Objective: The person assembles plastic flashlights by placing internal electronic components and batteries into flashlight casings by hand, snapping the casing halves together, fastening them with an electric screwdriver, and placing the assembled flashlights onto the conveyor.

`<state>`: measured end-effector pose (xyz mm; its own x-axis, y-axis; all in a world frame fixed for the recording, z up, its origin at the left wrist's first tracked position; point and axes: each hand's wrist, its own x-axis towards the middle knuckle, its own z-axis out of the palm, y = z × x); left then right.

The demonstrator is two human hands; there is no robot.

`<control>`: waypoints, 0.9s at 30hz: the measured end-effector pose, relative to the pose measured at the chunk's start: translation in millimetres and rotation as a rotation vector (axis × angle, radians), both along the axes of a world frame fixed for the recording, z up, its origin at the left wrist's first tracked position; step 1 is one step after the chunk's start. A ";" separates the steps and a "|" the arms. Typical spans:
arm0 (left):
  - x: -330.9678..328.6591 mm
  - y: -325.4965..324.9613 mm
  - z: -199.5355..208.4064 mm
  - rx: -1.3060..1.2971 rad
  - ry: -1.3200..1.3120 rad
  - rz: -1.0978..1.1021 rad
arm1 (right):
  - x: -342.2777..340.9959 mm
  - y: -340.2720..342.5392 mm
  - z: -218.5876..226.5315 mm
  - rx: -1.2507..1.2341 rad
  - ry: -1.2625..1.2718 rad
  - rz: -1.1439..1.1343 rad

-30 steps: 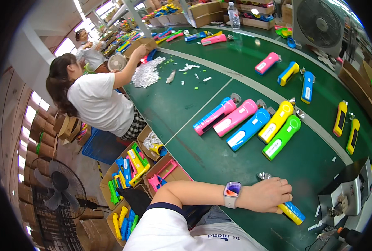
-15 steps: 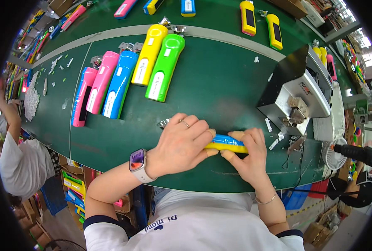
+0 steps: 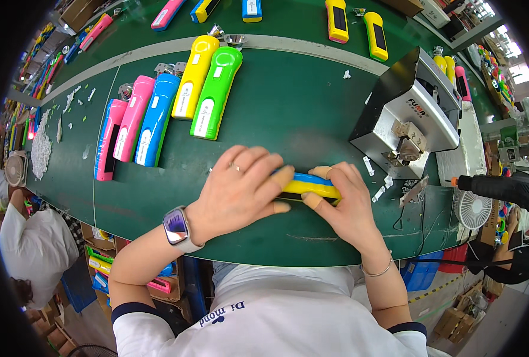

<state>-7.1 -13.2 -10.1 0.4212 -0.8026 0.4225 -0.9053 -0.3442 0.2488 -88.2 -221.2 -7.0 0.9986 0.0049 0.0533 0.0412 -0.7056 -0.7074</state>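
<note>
Yellow-and-blue plastic torch casing lies on the green bench, near edge, pinched between both hands. Left hand, a second ago alone on it, now shares it with right hand; fingers pressed tight along it. Grey metal press machine crowds the right; a row of coloured torches lies far left.

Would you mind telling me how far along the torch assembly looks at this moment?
Done, by the look of it: five torches lie side by side on the green table, from the pink torch to the green torch. In hand: the left hand and right hand press together a yellow and blue torch. Left: that one is not yet in the row; whether more wait cannot be told.
</note>
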 end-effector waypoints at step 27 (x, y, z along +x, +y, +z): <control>37.9 -11.3 -7.7 0.103 -0.005 -0.135 | -18.1 -44.3 162.7 1.328 -0.001 0.729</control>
<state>30.8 -24.5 -17.9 0.3048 -0.8907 0.3373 -0.9462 -0.2429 0.2137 -106.3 -265.5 155.7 0.7991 0.4328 0.4172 0.0903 0.5998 -0.7951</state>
